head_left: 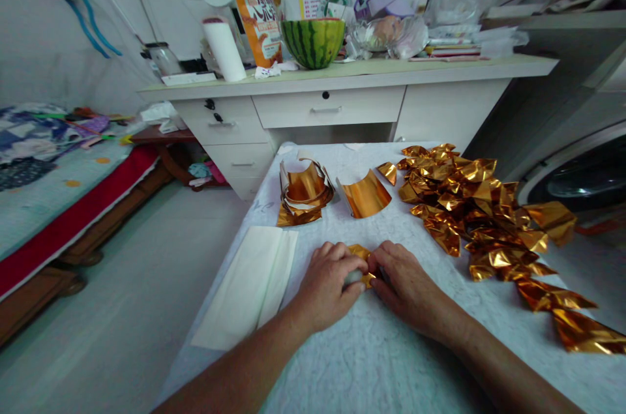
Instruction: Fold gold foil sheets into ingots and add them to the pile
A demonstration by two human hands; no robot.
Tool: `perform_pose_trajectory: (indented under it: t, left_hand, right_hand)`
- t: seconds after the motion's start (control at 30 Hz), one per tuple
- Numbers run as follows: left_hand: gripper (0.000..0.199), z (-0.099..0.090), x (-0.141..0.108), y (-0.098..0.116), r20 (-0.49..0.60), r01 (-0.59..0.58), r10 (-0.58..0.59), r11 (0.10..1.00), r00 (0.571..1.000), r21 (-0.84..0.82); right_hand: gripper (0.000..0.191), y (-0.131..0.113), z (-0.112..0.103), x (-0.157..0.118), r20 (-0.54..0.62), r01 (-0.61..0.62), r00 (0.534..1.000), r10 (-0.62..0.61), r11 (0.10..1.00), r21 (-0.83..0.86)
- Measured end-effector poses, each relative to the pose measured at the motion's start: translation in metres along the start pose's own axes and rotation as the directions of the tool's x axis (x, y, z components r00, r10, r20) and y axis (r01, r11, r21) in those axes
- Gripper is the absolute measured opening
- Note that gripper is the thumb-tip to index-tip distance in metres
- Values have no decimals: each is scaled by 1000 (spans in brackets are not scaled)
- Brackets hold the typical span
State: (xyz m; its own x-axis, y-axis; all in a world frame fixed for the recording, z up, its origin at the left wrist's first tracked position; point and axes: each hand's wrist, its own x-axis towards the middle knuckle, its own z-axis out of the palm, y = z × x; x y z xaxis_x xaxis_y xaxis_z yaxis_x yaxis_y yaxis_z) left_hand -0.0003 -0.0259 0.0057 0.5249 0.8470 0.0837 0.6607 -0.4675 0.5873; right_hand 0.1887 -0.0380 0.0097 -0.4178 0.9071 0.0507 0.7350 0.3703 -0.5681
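Between my two hands, low over the cloth-covered table, is a small piece of gold foil paper [360,252], mostly covered by fingers. My left hand [328,283] closes on its left side, thumb and fingers curled round. On its right side my right hand [402,283] grips with bent fingers. Beyond them lies a curved sheet of gold foil paper [366,195], and left of it a curled stack of gold foil sheets [304,187]. A heap of folded gold foil pieces [464,199] spreads to the right. Beside my left forearm lie white paper sheets [244,290].
A white desk [327,107] stands behind the table, holding a cut watermelon [313,42], an orange snack bag [257,13], a paper roll [223,49] and plastic bags. A bed [73,205] is at left. A front-loading washing machine [577,160] stands at right.
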Motion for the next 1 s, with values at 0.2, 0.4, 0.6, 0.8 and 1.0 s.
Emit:
perform_pose_trajectory:
  t: [0.2, 0.4, 0.6, 0.8, 1.0]
  left_hand:
    - [19, -1, -1, 1, 9, 6, -6, 1000, 1000, -6]
    - [16, -1, -1, 1, 17, 5, -5, 1000, 1000, -8]
    - [9, -3, -1, 2, 13, 4, -4, 1000, 1000, -7]
    - [4, 0, 0, 1, 12, -4, 4, 1000, 1000, 7]
    - [3, 3, -1, 0, -4, -3, 3, 1000, 1000, 12]
  right_hand:
    - [22, 1, -6, 0, 7, -8, 1000, 8, 998, 58]
    - [19, 2, -7, 4, 10, -39, 999, 39, 999, 32]
    - [16, 0, -6, 3, 7, -43, 999, 43, 999, -1]
    - [16, 0, -3, 3, 14, -50, 999, 50, 998, -25]
    - [16, -2, -3, 3, 22, -62, 998, 63, 997, -48]
